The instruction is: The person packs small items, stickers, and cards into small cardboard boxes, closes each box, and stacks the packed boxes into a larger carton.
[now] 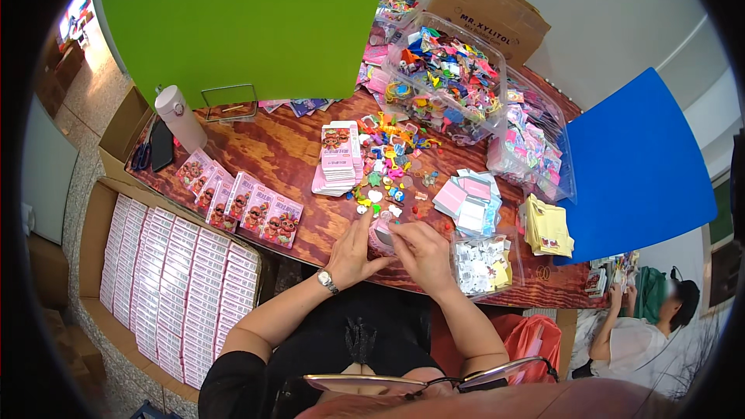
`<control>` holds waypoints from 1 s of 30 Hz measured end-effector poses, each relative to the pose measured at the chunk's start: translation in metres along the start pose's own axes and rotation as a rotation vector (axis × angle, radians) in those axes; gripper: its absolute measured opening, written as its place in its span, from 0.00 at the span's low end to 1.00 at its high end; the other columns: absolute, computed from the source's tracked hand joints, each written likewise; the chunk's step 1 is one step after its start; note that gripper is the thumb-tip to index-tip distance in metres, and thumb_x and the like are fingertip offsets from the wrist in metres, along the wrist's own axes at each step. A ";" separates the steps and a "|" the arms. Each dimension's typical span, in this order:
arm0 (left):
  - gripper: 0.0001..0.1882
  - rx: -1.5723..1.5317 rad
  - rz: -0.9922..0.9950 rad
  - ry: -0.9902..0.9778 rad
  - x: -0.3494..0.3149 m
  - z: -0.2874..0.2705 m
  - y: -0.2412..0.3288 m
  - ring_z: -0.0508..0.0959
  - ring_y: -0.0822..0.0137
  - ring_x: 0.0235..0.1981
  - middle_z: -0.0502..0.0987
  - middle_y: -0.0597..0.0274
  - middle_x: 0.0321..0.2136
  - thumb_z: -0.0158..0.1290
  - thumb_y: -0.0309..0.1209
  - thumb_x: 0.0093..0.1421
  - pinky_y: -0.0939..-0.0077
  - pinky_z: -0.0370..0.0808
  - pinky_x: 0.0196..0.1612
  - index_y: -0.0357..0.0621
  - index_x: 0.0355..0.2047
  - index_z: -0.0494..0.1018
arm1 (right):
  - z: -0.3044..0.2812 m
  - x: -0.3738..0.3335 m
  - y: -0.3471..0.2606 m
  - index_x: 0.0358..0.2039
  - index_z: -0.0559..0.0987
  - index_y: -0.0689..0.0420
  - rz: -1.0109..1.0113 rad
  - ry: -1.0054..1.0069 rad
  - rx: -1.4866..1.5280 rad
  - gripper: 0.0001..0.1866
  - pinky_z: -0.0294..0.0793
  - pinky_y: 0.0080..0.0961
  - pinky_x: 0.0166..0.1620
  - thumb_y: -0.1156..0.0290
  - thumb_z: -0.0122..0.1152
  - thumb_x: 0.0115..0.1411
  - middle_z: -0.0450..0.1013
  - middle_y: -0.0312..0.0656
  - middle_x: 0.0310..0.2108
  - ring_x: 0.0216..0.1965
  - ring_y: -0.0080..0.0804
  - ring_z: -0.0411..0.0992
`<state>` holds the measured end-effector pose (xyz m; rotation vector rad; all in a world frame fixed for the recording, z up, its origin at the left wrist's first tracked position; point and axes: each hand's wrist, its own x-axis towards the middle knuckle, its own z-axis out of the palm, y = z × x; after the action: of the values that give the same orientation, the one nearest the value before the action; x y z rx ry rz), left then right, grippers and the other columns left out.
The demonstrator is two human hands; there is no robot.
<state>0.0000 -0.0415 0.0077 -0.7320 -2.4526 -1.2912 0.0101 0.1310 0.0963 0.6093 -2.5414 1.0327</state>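
A small pink packet (380, 237) is between my two hands at the front edge of the table; its exact kind is partly hidden by my fingers. My left hand (353, 254) grips it from the left, thumb below and fingers along its side. From the right, the bent fingers of my right hand (421, 254) pinch at its upper edge. Just beyond my fingertips lies a loose spread of small colourful plastic trinkets (388, 159). A stack of pink printed boxes (337, 159) stands at its left.
Pink boxes (256, 213) fan out at left, above a carton of packed boxes (174, 279). A pink bottle (180, 118) stands farther back. Right are cards (469, 200), a tray (497, 273), yellow packets (545, 226) and trinket bins (450, 81). Another person (640, 326) sits at far right.
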 end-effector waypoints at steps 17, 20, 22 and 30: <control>0.65 0.149 -0.055 -0.016 -0.003 -0.001 0.002 0.73 0.41 0.47 0.69 0.33 0.49 0.68 0.41 0.48 0.55 0.76 0.46 0.20 0.68 0.33 | 0.017 -0.019 0.003 0.49 0.79 0.65 -0.063 0.087 -0.022 0.17 0.79 0.33 0.45 0.85 0.62 0.58 0.80 0.50 0.42 0.42 0.43 0.79; 0.65 0.146 -0.049 0.009 -0.004 -0.001 0.004 0.73 0.42 0.45 0.69 0.34 0.47 0.68 0.40 0.47 0.56 0.75 0.45 0.20 0.68 0.33 | 0.025 -0.025 0.003 0.50 0.78 0.66 -0.170 0.116 -0.123 0.18 0.79 0.34 0.45 0.85 0.62 0.58 0.80 0.51 0.42 0.42 0.44 0.79; 0.65 0.153 -0.042 0.022 -0.002 -0.003 0.006 0.73 0.43 0.46 0.69 0.34 0.47 0.68 0.40 0.47 0.56 0.75 0.46 0.20 0.68 0.33 | 0.025 -0.026 0.005 0.50 0.78 0.67 -0.247 0.141 -0.197 0.18 0.79 0.34 0.45 0.84 0.62 0.58 0.80 0.51 0.42 0.43 0.44 0.79; 0.65 0.118 -0.028 0.050 -0.004 -0.007 0.008 0.73 0.41 0.47 0.69 0.35 0.49 0.68 0.39 0.47 0.56 0.75 0.48 0.22 0.69 0.32 | 0.036 -0.017 0.012 0.61 0.69 0.68 -0.083 -0.032 0.048 0.28 0.74 0.37 0.57 0.80 0.62 0.60 0.70 0.58 0.57 0.57 0.51 0.72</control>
<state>0.0082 -0.0444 0.0150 -0.6301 -2.4825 -1.1489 0.0138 0.1179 0.0572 0.7431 -2.5017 1.0664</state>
